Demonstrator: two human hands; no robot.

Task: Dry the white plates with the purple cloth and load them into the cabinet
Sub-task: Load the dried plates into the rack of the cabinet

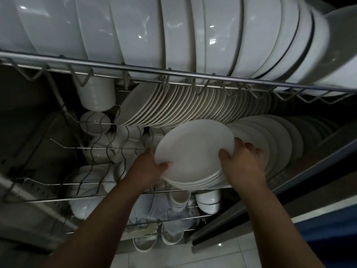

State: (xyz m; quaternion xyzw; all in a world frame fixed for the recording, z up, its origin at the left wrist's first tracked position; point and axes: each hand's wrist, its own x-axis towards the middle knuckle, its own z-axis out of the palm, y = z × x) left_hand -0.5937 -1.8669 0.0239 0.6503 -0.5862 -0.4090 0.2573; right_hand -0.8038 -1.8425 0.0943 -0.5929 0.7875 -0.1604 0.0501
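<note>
Both hands [152, 165] [243, 167] grip stacked, plain white plates [193, 151].

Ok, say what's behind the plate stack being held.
Behind the plate stack, a row of white plates stands on edge. The stack and right hand cover the row's near end.

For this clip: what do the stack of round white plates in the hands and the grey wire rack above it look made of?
The stack of round white plates: probably glazed ceramic or porcelain; smooth, evenly white, soft sheen, thick rims. Melamine cannot be ruled out. The grey wire rack: metal, likely stainless or chromed steel; thin bent rods with bright highlights.
</note>
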